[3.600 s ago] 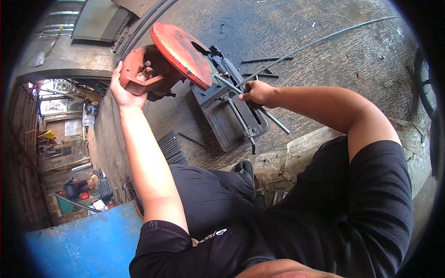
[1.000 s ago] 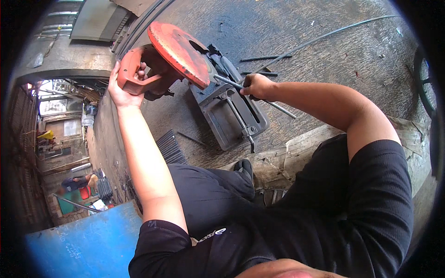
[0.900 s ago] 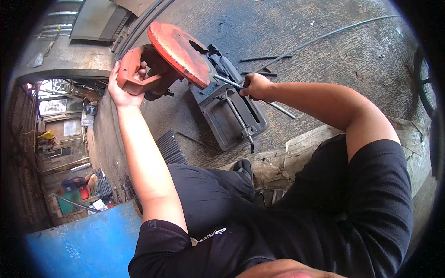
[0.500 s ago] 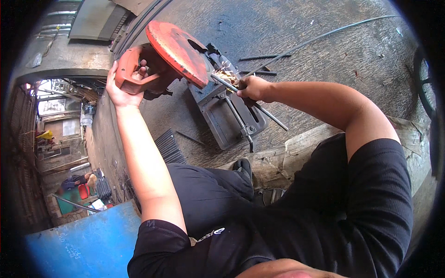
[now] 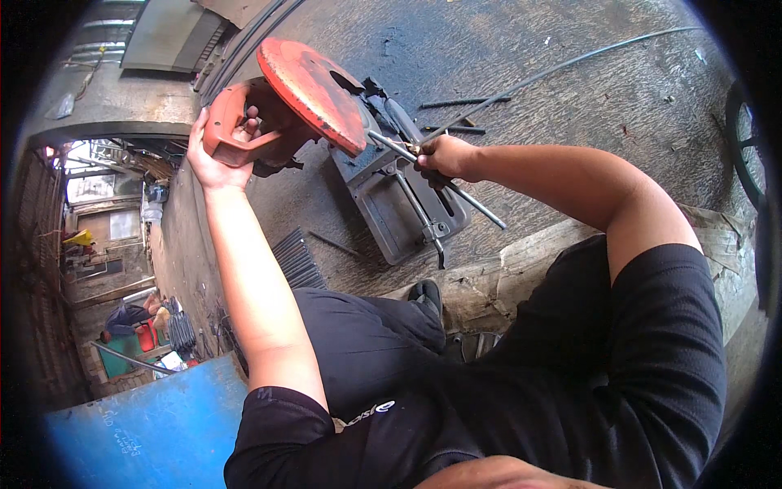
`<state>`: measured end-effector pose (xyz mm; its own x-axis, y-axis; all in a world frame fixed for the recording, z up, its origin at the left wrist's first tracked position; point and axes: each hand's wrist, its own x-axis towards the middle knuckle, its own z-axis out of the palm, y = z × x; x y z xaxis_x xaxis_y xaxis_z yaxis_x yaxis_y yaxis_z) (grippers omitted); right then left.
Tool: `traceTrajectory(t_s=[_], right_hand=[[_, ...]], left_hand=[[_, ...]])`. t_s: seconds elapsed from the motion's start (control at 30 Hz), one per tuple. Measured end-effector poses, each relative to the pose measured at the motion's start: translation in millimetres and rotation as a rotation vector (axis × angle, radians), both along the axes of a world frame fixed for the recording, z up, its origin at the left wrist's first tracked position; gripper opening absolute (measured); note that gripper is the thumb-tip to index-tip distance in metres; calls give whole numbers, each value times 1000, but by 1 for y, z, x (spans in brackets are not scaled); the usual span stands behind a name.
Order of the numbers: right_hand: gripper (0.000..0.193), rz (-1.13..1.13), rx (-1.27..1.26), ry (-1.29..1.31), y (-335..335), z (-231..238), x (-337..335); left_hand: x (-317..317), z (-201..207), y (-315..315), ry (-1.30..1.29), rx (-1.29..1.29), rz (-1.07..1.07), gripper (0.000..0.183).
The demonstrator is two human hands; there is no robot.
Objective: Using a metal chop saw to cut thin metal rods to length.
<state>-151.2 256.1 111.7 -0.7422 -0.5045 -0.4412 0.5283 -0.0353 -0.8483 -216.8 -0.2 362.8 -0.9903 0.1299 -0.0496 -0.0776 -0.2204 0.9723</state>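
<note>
An orange cut-off saw point(image 5: 314, 90) with a round blade guard stands ahead of me on a grey metal base point(image 5: 389, 213). My left hand point(image 5: 221, 151) is wrapped round its loop handle. My right hand point(image 5: 446, 158) grips a thin metal rod point(image 5: 481, 209) that slants across the base, its far end at the lower edge of the guard. A vise screw with a crank point(image 5: 423, 213) runs along the base under the rod. The blade itself is mostly hidden by the guard. Few sparks show beside my right fingers.
A long rod point(image 5: 570, 61) stretches to the upper right. Short dark rods point(image 5: 464, 102) lie beyond the saw, and a bundle of rods point(image 5: 298, 259) rests left of the base. A blue panel point(image 5: 155, 428) stands lower left. Another person point(image 5: 130, 318) is far left.
The bright spray of sparks at the guard has shrunk to a few specks. Both hands keep their holds, with hardly any movement. The person far left has shifted slightly.
</note>
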Motion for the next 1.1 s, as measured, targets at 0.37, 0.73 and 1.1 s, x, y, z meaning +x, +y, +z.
traceTrajectory(t_s=[0.37,0.73,1.1], right_hand=[[30,-93,151,98,-1,-2,-6],[18,-29,131,105,0,-5,-8],[24,5,63,51,-4,-11,-8]], left_hand=[[-5,-1,-8,-35,-19,7,52],[1,1,1,-28,-21,19,56],[0,0,0,-19,-27,14,57]])
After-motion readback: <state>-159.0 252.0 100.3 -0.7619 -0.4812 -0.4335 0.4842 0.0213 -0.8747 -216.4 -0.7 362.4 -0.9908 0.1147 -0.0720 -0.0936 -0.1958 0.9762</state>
